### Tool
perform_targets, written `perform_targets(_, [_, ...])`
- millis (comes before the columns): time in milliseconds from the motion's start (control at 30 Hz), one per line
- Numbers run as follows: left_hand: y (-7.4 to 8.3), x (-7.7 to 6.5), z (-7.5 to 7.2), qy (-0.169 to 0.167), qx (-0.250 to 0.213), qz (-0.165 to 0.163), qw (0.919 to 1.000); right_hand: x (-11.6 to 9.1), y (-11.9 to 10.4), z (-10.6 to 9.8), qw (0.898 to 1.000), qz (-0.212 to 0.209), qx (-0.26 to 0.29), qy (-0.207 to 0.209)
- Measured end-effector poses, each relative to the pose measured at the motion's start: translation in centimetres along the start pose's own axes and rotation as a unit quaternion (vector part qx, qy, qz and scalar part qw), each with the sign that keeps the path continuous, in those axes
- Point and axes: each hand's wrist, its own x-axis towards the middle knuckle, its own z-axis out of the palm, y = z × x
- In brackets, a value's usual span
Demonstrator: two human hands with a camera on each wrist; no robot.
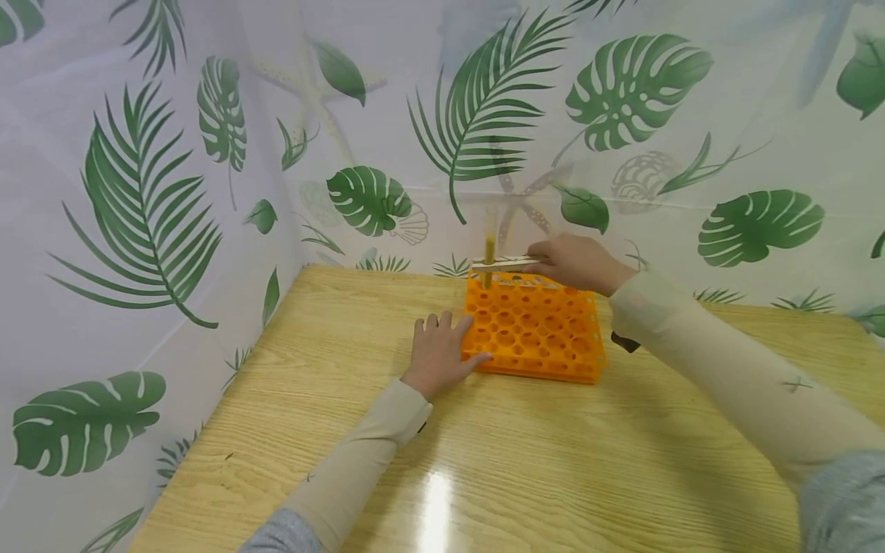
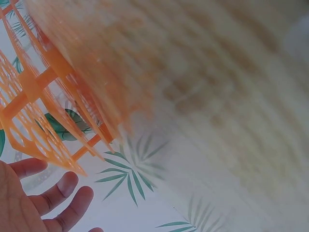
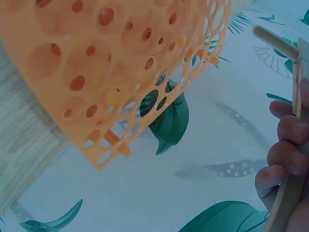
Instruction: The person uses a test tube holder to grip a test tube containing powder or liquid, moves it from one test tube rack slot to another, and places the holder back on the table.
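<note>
An orange test tube rack (image 1: 532,326) with rows of round holes stands on the table. My right hand (image 1: 577,261) grips a wooden test tube clamp (image 1: 508,263) above the rack's back edge. Held in the clamp's far end is a test tube (image 1: 489,250) with yellowish contents, upright over the back left corner. In the right wrist view, the tube's rounded end (image 3: 270,39) shows apart from the rack, and curled fingers wrap the clamp's handle. My left hand (image 1: 439,353) touches the rack's left side with fingers spread, the thumb along the front corner.
The wood-grain table (image 1: 387,484) runs up to a white leaf-print curtain (image 1: 415,100) behind and at the left. A small dark object (image 1: 625,342) shows under the right sleeve, partly hidden.
</note>
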Motion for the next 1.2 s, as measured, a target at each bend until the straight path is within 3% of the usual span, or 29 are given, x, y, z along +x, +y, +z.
perform_targets(900, [0.2, -0.1, -0.2, -0.008, 0.003, -0.005, 1.0000, -3.9, 0.2, 0.0, 0.999, 0.046, 0.011, -0.010])
perform_targets(1200, [0.1, 0.0, 0.0, -0.008, 0.005, -0.006, 0.9999, -5.5, 0.5, -0.3, 0.999, 0.052, 0.007, 0.003])
